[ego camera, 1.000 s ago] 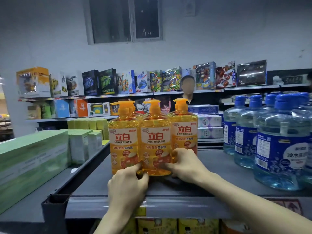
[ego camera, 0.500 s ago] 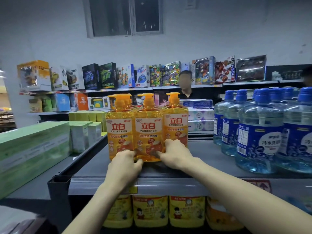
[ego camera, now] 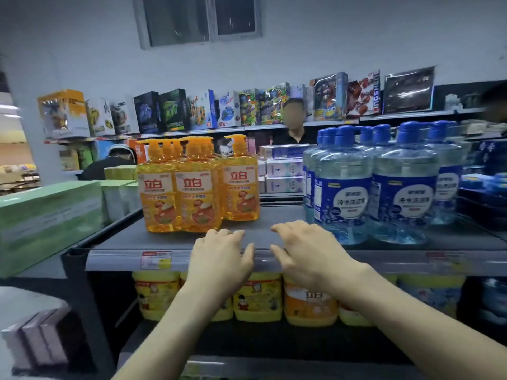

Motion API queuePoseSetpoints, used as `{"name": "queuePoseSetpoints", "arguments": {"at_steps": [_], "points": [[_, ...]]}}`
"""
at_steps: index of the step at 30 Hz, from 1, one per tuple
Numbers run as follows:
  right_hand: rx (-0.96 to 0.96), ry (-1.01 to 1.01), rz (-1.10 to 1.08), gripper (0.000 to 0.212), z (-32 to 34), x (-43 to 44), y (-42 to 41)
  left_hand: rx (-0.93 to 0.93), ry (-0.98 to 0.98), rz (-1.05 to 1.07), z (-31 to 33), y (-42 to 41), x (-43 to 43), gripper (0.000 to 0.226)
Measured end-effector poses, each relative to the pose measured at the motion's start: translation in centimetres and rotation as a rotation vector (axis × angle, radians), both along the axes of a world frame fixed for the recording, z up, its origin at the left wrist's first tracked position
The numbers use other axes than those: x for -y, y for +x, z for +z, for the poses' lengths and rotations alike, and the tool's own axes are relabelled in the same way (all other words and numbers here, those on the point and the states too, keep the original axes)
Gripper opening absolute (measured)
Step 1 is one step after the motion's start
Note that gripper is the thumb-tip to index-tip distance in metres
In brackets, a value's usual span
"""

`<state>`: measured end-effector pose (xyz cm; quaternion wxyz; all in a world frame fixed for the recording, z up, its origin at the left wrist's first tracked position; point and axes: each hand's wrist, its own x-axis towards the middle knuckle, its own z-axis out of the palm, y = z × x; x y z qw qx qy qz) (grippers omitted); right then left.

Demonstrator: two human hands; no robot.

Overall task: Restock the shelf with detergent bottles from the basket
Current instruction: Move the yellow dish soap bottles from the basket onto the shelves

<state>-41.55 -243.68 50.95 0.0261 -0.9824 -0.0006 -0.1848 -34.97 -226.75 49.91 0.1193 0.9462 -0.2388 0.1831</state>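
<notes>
On the grey shelf [ego camera: 277,215] at chest height, a cluster of orange detergent bottles [ego camera: 192,190] stands upright toward the left side, pump tops up and labels facing front. Two bottles sit side by side at the front, touching each other, a third stands just beside them to the right and a little further back, and more pump heads show behind them. Both hands hang near the shelf's front edge, apart from the bottles. The left hand [ego camera: 220,259] is palm down with fingers loosely bent and thumb out to the side, holding nothing. The right hand [ego camera: 310,256] is just beside it in the same pose, fingers relaxed and spread a little, also holding nothing. Whether the fingertips touch the shelf surface cannot be told.

Right of the bottles, clear jugs [ego camera: 347,193] with blue caps and blue labels stand in a packed group. A red and white price tag [ego camera: 156,259] sits on the front strip under the bottles. Yellow tubs [ego camera: 258,300] line the level below. Pale green boxes [ego camera: 46,215] lie to the left, and toy boxes [ego camera: 200,111] fill a far shelf along the wall.
</notes>
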Motion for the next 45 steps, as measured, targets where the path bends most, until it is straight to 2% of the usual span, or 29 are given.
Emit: {"name": "queuePoseSetpoints", "arguments": {"at_steps": [4,11,15,19,26,31,38,45], "points": [[0.030,-0.130,-0.050,0.048,-2.0,5.9,-7.8,0.002,0.036,-0.055,-1.1,-6.4,6.0,0.043],[-0.093,-0.126,-0.254,0.061,-7.4,17.3,-18.4,-0.040,0.023,-0.211,-5.7,-15.2,18.2,0.040],[-0.152,-0.051,-0.358,0.055,-10.1,22.4,-23.9,-0.110,0.113,-0.326,-8.8,-19.1,25.3,0.044],[-0.219,0.043,-0.479,0.050,-13.4,27.3,-28.9,-0.206,0.199,-0.471,-11.9,-22.6,31.9,0.037],[-0.384,0.183,-0.762,0.042,-20.5,34.3,-37.5,-0.361,0.397,-0.732,-18.9,-28.7,43.2,0.041],[-0.532,0.265,-0.960,0.046,-25.8,38.4,-43.3,-0.487,0.572,-0.906,-23.9,-33.6,50.9,0.042],[-0.607,0.510,-1.263,0.049,-31.9,41.2,-50.5,-0.544,0.805,-1.177,-30.6,-41.7,58.9,0.047],[-0.593,0.744,-1.529,0.046,-35.6,41.1,-59.2,-0.501,0.889,-1.385,-35.3,-50.5,63.0,0.046]]}}
